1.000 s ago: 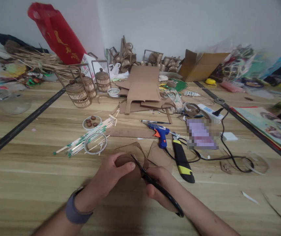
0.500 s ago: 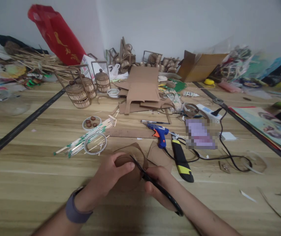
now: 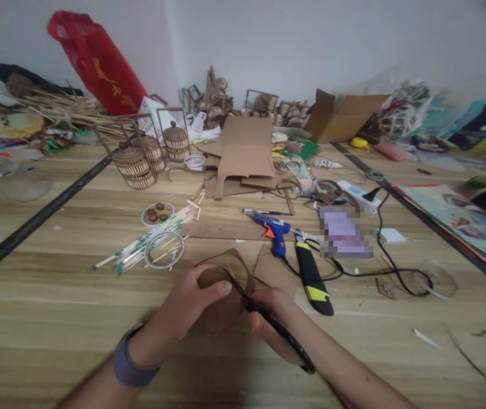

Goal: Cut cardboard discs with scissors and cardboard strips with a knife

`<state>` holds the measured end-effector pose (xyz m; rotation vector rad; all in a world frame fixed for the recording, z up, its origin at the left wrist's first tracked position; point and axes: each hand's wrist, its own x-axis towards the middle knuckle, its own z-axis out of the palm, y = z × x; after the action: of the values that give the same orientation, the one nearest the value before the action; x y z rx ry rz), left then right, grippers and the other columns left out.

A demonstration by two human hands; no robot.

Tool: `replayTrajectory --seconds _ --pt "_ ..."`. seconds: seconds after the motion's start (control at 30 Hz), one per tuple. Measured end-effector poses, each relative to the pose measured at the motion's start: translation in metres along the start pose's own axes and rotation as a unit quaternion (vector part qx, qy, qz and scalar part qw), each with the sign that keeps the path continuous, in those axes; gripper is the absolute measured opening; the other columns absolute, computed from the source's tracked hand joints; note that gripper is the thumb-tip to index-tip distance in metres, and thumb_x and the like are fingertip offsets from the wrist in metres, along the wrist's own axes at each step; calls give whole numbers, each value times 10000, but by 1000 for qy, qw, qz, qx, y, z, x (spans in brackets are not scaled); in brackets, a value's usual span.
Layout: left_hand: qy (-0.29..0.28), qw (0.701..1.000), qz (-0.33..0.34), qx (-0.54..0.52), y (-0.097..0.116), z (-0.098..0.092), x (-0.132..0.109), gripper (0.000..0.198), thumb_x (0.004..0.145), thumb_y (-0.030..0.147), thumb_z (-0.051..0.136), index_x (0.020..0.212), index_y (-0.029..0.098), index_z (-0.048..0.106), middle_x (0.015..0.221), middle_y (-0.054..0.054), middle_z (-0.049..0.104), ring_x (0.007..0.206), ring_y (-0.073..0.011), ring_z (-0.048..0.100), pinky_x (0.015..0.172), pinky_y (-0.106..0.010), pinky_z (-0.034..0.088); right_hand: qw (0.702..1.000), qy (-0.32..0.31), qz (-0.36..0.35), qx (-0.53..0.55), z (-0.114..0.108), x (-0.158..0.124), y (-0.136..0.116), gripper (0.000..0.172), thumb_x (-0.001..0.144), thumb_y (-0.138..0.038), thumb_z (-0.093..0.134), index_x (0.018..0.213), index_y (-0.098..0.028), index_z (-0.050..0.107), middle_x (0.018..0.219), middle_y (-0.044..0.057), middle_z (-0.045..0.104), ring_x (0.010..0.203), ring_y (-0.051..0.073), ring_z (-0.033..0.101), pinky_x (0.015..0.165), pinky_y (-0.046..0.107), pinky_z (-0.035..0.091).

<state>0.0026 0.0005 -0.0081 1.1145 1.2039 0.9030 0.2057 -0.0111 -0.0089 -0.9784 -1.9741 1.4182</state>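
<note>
A brown piece of cardboard [image 3: 221,309] with a round outline is gripped by my left hand [image 3: 196,301], its thumb on top near the edge. My right hand [image 3: 277,321] is closed around black-handled scissors [image 3: 283,335], whose blades lie across the cardboard just right of my left thumb. Another cardboard piece [image 3: 275,270] with a circle drawn on it lies beyond my right hand. Near it are a blue glue gun [image 3: 281,236] and a black and yellow utility knife [image 3: 314,281].
To the left lie wrapped sticks [image 3: 141,244], a white ring [image 3: 146,258] and a dish of brown beads [image 3: 158,215]. Small bamboo baskets [image 3: 134,165] stand behind them. Stacked cardboard [image 3: 245,147] fills the middle back. A black cord [image 3: 366,274] loops at the right.
The hands, scissors and cardboard hold almost the same position. The view has shifted very slightly, with no other clear movement.
</note>
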Motion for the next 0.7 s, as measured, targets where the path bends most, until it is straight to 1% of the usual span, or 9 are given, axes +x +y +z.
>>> replayTrajectory --seconds 0.1,0.23,0.33,0.43,0.5,0.57,0.7 --pt "5 1000 5 10 1 0 0 277 686 380 785 931 251 785 970 -29 801 1008 -321 702 919 -402 529 1000 -2 7 -7 0 1 0 732 834 -881 357 721 -174 513 645 -33 374 576 109 306 489 235 249" --pt "-7 1000 8 -2 2 -1 0 277 687 383 783 932 252 787 978 -23 803 998 -315 705 909 -388 531 1000 -5 10 -13 0 1 0 748 830 -891 335 720 -172 511 654 -31 381 585 109 308 491 233 243" --pt "-2 1000 10 4 1 -2 1 290 675 383 796 931 246 787 972 -19 805 998 -311 702 913 -379 523 1000 -5 12 -19 0 1 1 767 823 -900 326 724 -166 525 648 -30 385 582 109 315 484 231 231" --pt "-11 1000 10 4 0 -3 2 320 667 396 803 936 223 785 970 -24 804 992 -309 699 890 -368 522 999 -6 29 -27 0 0 3 790 806 -916 322 728 -161 540 622 -33 385 563 106 324 468 232 204" --pt "-2 1000 4 10 0 -3 3 339 650 397 812 936 216 784 967 -26 804 989 -310 697 884 -364 517 999 -6 35 -30 0 0 3 793 799 -921 323 711 -162 535 616 -31 388 562 107 329 469 232 208" --pt "4 1000 -3 14 1 -3 3 347 635 388 817 935 216 785 965 -27 805 994 -312 694 885 -363 513 999 -3 34 -28 0 0 3 786 803 -916 329 703 -164 533 618 -28 395 567 109 339 473 231 218" --pt "-4 1000 -6 5 3 -3 3 328 636 384 806 920 221 790 953 -24 805 978 -308 696 871 -360 511 999 3 24 -27 1 2 1 797 797 -922 315 715 -165 550 627 -26 401 569 112 341 478 235 224"
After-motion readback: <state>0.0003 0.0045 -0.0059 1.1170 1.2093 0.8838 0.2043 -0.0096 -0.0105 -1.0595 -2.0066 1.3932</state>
